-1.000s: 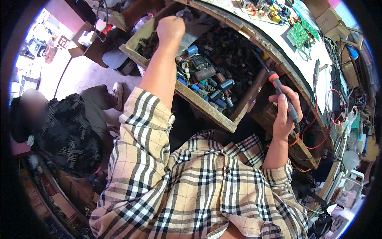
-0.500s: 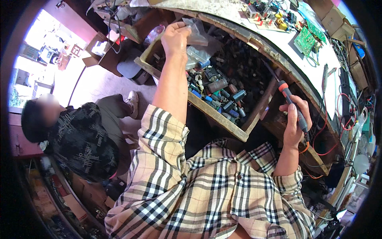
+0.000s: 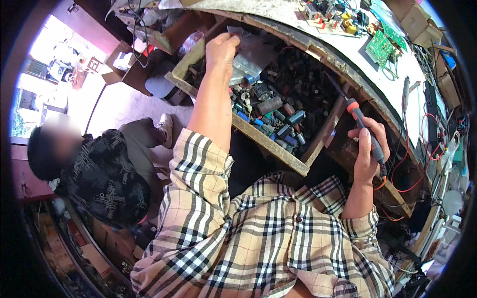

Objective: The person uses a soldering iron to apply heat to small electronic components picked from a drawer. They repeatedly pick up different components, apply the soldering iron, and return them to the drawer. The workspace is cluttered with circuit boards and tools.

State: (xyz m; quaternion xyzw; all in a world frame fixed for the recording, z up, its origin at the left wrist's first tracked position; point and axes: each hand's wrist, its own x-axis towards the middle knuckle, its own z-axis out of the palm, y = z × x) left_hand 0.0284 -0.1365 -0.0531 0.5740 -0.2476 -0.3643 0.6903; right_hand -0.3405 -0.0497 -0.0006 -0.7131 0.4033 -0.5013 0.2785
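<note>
My left hand is over the far left of an open wooden drawer, its fingers pinched on the edge of a clear plastic bag. The hand covers part of the bag. Another fold of clear plastic lies just below, on the drawer's contents. Loose cylindrical capacitors in blue, black and brown fill the drawer. At the drawer's right side, my right hand is closed round a soldering iron with a dark handle, red collar and orange cord. Its tip points up and left beneath the bench edge.
A workbench with a white top curves above the drawer, bearing green circuit boards. A test probe and red leads lie at its right. Another person is at the left, near a grey bin.
My left hand has shifted slightly down, and less of the plastic bag shows beside its fingers. My right hand and the soldering iron stay almost still. The other person has leaned slightly.
</note>
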